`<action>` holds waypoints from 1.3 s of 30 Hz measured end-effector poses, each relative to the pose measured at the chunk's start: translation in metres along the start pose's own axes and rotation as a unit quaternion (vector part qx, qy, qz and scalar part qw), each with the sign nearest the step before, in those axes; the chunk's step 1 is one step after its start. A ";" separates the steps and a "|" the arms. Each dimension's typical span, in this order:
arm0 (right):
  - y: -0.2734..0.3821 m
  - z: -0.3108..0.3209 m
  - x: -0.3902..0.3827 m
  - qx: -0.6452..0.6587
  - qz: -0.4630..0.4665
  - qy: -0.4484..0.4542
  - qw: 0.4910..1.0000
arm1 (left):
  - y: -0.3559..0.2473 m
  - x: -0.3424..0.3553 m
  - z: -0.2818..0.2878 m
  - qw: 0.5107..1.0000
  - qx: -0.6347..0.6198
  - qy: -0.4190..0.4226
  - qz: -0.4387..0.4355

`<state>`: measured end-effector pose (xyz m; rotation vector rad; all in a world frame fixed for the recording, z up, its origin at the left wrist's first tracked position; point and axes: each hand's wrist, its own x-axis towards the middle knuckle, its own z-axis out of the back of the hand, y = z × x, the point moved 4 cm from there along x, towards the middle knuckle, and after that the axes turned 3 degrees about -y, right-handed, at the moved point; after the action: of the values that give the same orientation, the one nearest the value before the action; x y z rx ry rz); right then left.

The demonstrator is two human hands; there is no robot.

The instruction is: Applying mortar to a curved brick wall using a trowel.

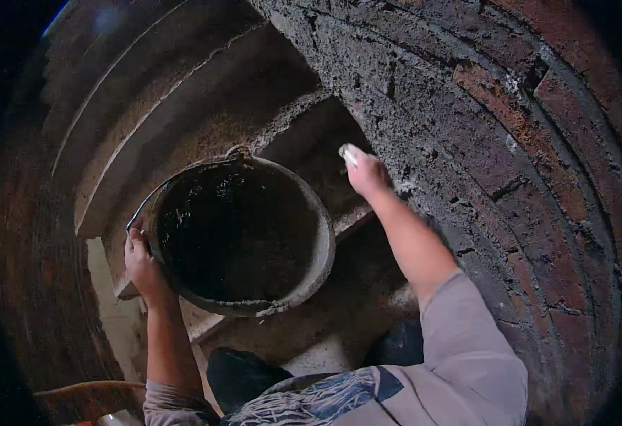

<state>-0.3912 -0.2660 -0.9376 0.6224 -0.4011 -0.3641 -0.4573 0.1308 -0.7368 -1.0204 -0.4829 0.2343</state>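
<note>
My left hand (140,259) grips the rim and wire handle of a round, mortar-caked bucket (311,277), held tilted over concrete steps; its inside is dark with wet mortar. My right hand (365,172) is raised against the brick wall (538,163), closed on a small pale tool (348,153) whose tip shows above the fingers; most of the tool is hidden in the fist. The wall next to this hand is covered with rough grey plaster (396,78).
Concrete steps (183,92) rise at the upper left. Bare red bricks with mortar joints fill the right side. My dark shoes (240,373) stand on a dusty step below the bucket. A curved wooden piece (84,394) lies at the lower left.
</note>
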 end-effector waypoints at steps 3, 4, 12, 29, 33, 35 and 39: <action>0.008 -0.009 0.046 -0.046 -0.015 0.080 0.996 | 0.005 0.007 0.004 1.000 0.013 -0.011 0.001; 0.009 -0.005 0.062 -0.099 -0.014 0.103 0.990 | 0.007 0.009 0.004 1.000 0.016 -0.015 0.000; 0.043 0.120 -0.009 -0.364 0.108 0.380 0.844 | -0.012 0.002 0.011 0.999 0.040 0.005 -0.018; 0.045 0.153 -0.087 -0.221 -0.046 0.221 0.949 | 0.202 0.042 0.079 0.997 -0.032 -0.010 0.076; 0.045 0.105 -0.059 -0.269 0.003 0.246 0.931 | 0.242 0.037 0.094 0.991 -0.027 -0.018 0.127; 0.038 0.085 -0.044 -0.309 0.031 0.291 0.905 | 0.259 0.017 0.096 0.986 -0.022 -0.033 0.163; 0.070 0.068 -0.015 -0.378 0.044 0.331 0.863 | 0.275 0.010 0.106 0.985 -0.028 -0.051 0.165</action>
<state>-0.4213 -0.2401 -0.8474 -0.0714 0.3798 -0.1739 -0.4911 0.3558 -0.9243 -1.1451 -0.4119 0.5733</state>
